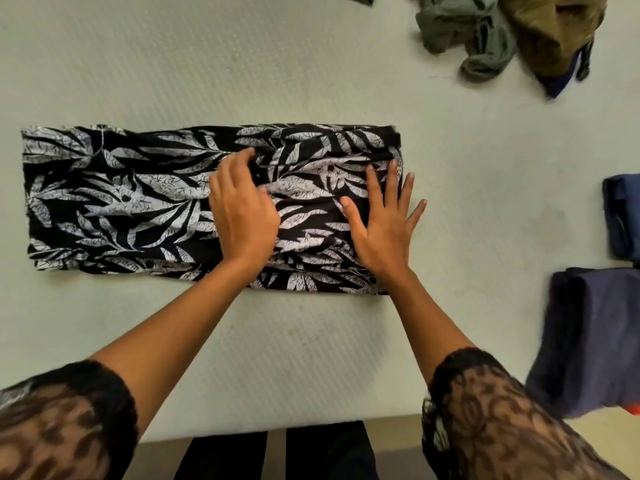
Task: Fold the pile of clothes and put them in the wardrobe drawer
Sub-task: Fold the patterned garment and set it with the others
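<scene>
A black garment with a white leaf print (114, 202) lies folded into a long band across the pale mattress (277, 64). My left hand (242, 209) rests near the band's middle, its fingers curled into a crease of the cloth. My right hand (384, 223) lies flat on the garment's right end, fingers spread, the outer ones reaching past the cloth's edge. A pile of unfolded clothes, grey-green (464, 32) and brown (550, 32), sits at the far right corner.
Two folded dark blue pieces lie at the right edge, one farther (623, 216) and one nearer (588, 341). The mattress's near edge (277, 427) runs just in front of my legs.
</scene>
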Available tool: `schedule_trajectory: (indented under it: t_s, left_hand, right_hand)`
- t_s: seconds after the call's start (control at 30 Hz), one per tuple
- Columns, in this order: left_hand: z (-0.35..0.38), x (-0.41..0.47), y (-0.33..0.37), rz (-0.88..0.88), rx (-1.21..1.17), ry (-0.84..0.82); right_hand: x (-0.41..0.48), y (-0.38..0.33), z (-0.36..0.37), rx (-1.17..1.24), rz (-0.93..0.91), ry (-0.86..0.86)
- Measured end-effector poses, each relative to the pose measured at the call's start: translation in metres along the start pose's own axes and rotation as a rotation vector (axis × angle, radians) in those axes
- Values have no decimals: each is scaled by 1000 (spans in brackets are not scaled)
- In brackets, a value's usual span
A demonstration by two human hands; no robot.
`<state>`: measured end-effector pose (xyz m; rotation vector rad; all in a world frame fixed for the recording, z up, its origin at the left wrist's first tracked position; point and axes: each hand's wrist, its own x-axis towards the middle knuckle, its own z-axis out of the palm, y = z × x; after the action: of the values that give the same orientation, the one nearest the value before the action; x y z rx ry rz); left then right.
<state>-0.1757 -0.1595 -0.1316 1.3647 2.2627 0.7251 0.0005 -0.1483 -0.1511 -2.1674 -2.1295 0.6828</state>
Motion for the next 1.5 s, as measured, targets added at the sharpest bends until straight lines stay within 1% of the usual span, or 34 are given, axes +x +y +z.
schedule_trajectory:
  t_s: [0.03, 0.1, 0.13, 0.17, 0.23, 0.27, 0.33, 0.4, 0.43, 0.53, 0.57, 0.63, 0.67, 0.7, 0.77, 0.8, 0.83, 0.9, 0.93, 0.97, 1.03, 1.13, 1.17, 1.2, 1.23, 1.3, 1.33, 1.4, 1.47, 1.5]
  left_hand:
    - [2, 0, 2, 145, 49, -1]
    - [7, -2, 4, 423, 132, -62]
    - [11, -3, 7, 558, 168, -120]
    - [15, -5, 11, 678, 194, -187]
    - [29, -12, 20, 887, 266, -357]
    - [37, -17, 25, 968, 325, -453]
    - [51, -30, 30, 1048, 459, -635]
    - [69, -44, 29, 1026, 557, -754]
    - [74, -50, 27, 1011, 583, -767]
    - [80, -57, 27, 1002, 604, -754]
    - [79, -55, 26, 1005, 590, -746]
    - [73, -52, 29, 972, 503, -723]
    - [68, -50, 33, 921, 432, -674]
    - [61, -48, 36, 841, 362, -602]
    - [49, -40, 37, 653, 273, -474]
    - [44, -33, 32, 596, 277, -437]
    - [40, -24, 23, 581, 319, -415]
    - [37, -7, -1, 619, 495, -414]
    - [37, 1, -12, 634, 570, -429]
    - [38, 7, -20, 640, 601, -438]
    - [42, 13, -26, 631, 583, -439]
    - [43, 15, -25, 600, 553, -463]
    - [41, 15, -25, 593, 566, -471]
    - [38, 15, -23, 593, 581, -470]
    - [35, 13, -22, 596, 580, -461]
    - [28, 4, -20, 585, 529, -418]
    - [25, -4, -22, 563, 499, -397]
    - [18, -21, -32, 500, 464, -395]
    - [13, -35, -46, 430, 478, -445]
    - [12, -39, -50, 391, 483, -482]
  right_hand:
    - [2, -3, -4, 79, -4, 106]
    - [12, -3, -15, 197, -13, 300]
    - [21, -1, -22, 221, -21, 346]
    - [34, 3, -27, 234, -27, 338]
    - [66, 10, -37, 257, -55, 207]
    - [82, 13, -41, 270, -70, 135]
    - [110, 11, -51, 300, -31, 40]
    - [136, 10, -59, 261, 43, 18]
    - [146, 8, -60, 194, 59, 13]
    - [159, 2, -58, -52, 22, -18]
    - [158, 0, -55, -72, 11, -10]
    - [149, -3, -53, -29, -6, 29]
    - [142, -2, -53, 16, -21, 72]
    - [132, -2, -51, 60, -57, 150]
    - [102, -4, -45, 90, -165, 352]
    - [84, -6, -38, 85, -227, 413]
    - [66, -6, -27, 56, -300, 421]
    - [35, 2, -3, -91, -431, 305]
    - [25, 9, 8, -168, -448, 235]
    - [21, 16, 18, -227, -427, 193]
    - [22, 22, 27, -272, -351, 136]
    - [24, 17, 21, -254, -352, 87]
    - [23, 16, 18, -213, -344, 86]
    - [20, 11, 13, -134, -295, 103]
    - [16, 7, 7, -19, -195, 131]
    - [6, 0, -5, 254, 106, 181]
    - [0, -1, -11, 349, 243, 167]
    - [-10, -3, -25, 407, 380, 75]
    - [-12, -4, -43, 482, 466, -19]
    - [-10, -7, -54, 558, 526, -71]
